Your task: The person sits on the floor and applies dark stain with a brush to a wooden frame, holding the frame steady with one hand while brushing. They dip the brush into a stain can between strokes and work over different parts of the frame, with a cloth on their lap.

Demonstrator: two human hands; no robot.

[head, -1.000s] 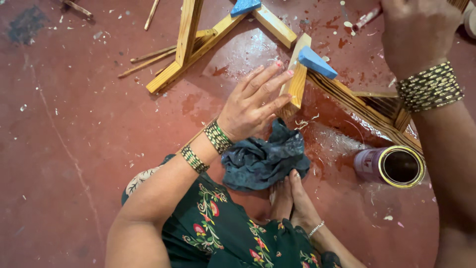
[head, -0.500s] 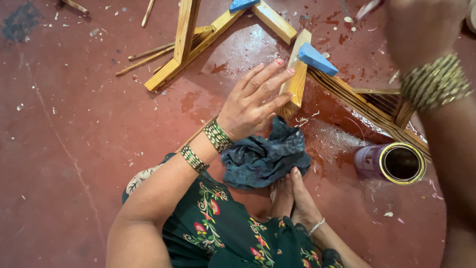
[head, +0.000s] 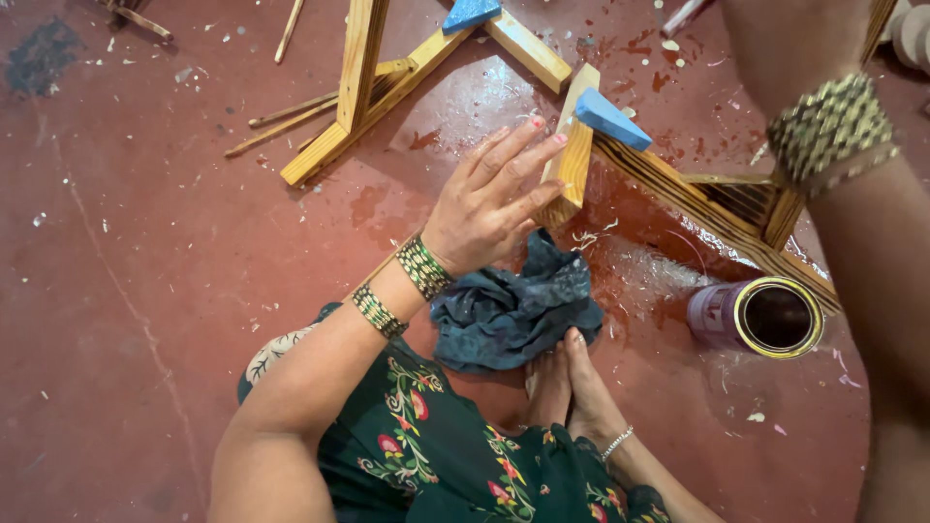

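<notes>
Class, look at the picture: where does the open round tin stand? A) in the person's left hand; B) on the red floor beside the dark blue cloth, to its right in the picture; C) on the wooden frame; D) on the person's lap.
B: the open tin sits on the red floor, right of the crumpled dark blue cloth, held by no hand.

The left hand (head: 489, 203) reaches far across from the near left, fingers spread and straight, grip flat and unclenched. The right forearm runs along the right edge, its hand out of view.
</notes>
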